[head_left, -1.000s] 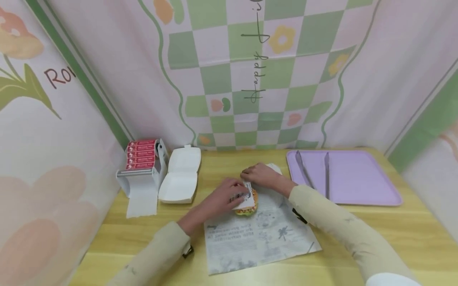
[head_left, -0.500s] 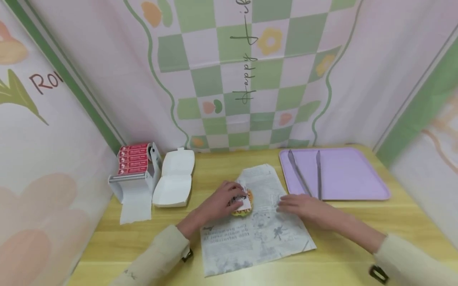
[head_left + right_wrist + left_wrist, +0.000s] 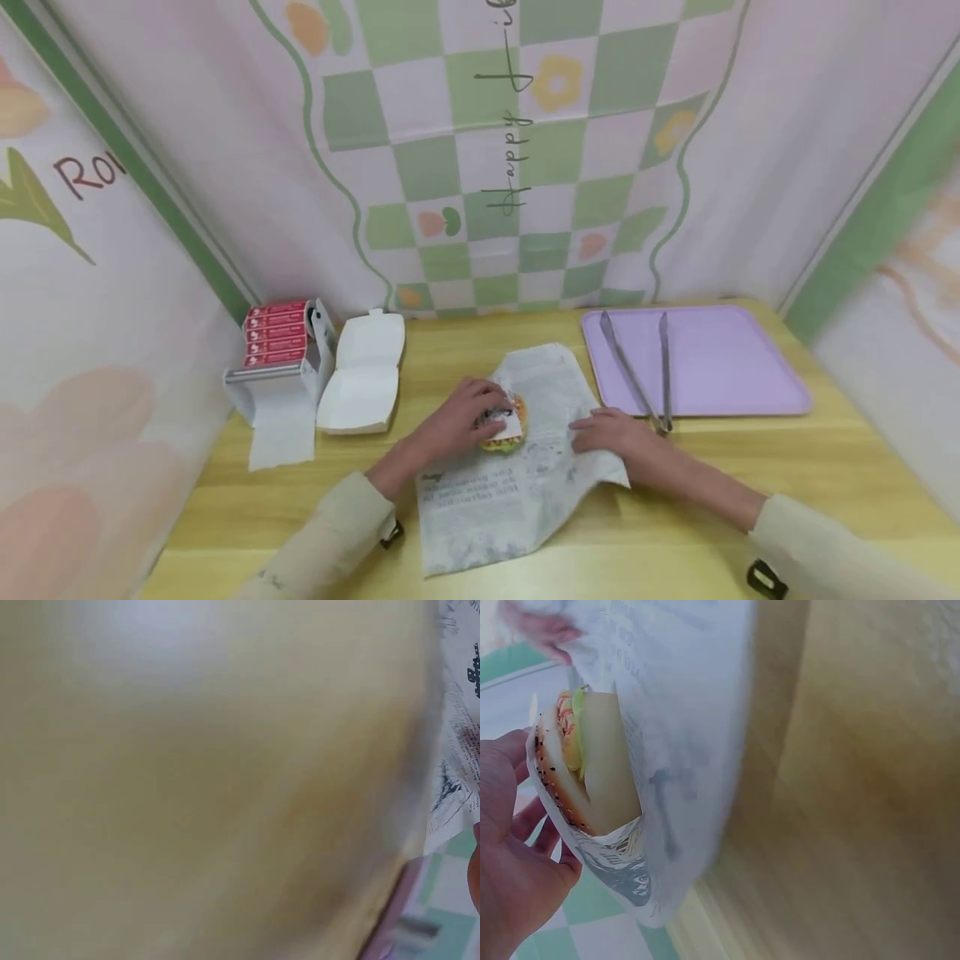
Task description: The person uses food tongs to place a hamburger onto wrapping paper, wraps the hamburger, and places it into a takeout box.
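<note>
Has the right hand (image 3: 613, 439) at the right edge of the thin grey-white paper sheet printed like a newspaper (image 3: 517, 500), with the near right corner now turned up beside the hand, against a flat, spread-out corner half a second ago. Differs more from a second ago, with the same hand then at the sheet's far end. Keeps the left hand (image 3: 457, 421) on the round burger with a golden, sesame-seeded bun (image 3: 585, 761), at about the same spot on the sheet as in both earlier looks. Curls the left fingers round the bun through a fold of paper, in the left wrist view, with green leaf and red-streaked filling exposed at the open side. Lays the right fingers on the paper but hides the thumb: cannot tell a pinch from a plain push, least of all in the right wrist view, with only a bit of finger at the margin. Seems, as a judgement, to pass from settling one fold to gathering the opposite side; leaves the burger covered on the left, bare toward the right hand, with the raised corner not yet reaching it. Leaves untouched, beyond the right hand, the flat lilac tray (image 3: 735, 367) with long grey metal tongs (image 3: 666, 375) on it.
</note>
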`<move>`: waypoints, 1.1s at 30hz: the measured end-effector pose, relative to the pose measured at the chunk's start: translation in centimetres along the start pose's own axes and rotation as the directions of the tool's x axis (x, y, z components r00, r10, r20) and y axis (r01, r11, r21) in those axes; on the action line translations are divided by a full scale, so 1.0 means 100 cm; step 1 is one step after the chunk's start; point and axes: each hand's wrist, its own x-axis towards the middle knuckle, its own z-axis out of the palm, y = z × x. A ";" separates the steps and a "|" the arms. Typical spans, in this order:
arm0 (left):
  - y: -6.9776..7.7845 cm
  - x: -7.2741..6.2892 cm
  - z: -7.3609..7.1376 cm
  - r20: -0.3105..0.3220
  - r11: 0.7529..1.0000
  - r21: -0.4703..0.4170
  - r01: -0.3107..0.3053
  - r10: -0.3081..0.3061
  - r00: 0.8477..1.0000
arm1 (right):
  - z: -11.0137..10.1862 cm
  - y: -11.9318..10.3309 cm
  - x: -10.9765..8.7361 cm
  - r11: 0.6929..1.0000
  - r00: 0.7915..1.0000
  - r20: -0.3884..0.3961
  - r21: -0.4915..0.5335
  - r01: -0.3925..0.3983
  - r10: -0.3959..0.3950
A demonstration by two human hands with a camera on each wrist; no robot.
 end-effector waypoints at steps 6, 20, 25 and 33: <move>0.000 0.002 0.000 -0.012 1.000 0.009 0.013 -0.013 1.000 | 0.001 0.010 0.046 0.977 0.986 -0.023 0.141 -0.162 0.166; -0.006 0.008 0.003 -0.099 0.982 -0.172 0.076 -0.094 0.991 | 0.021 0.030 0.126 0.866 0.876 0.286 0.212 -0.452 0.388; -0.010 0.006 -0.001 -0.090 0.935 -0.330 0.131 -0.169 0.981 | 0.029 0.037 0.133 0.860 0.869 0.300 0.211 -0.464 0.395; -0.015 -0.003 -0.011 0.015 0.817 -0.549 0.175 -0.199 0.980 | 0.041 0.047 0.137 0.848 0.836 0.344 0.166 -0.503 0.428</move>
